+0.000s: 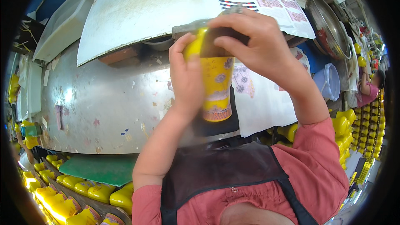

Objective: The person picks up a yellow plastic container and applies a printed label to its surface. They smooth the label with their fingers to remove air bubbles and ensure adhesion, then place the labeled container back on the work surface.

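Note:
A glossy yellow vase (215,85) with purple flower decoration and a patterned band at its base is in front of me, above the metal table. My left hand (186,73) is closed round its left side. Over the vase's upper part, my right hand (250,33) curls with thumb and fingers on a dark brown flat piece (214,43); motion blur hides exactly what this piece is. Beneath the vase lies a black pad (234,118). Beyond the hands, a grey cloth-like lump (191,27) sits at the white board's edge.
A white board (137,16) bears printed decal sheets (271,0). More sheets (266,112) lie right of the pad on the metal table (104,104). A pale blue bucket (327,81) stands at right. Yellow vases (100,191) fill racks around; another person (368,89) is far right.

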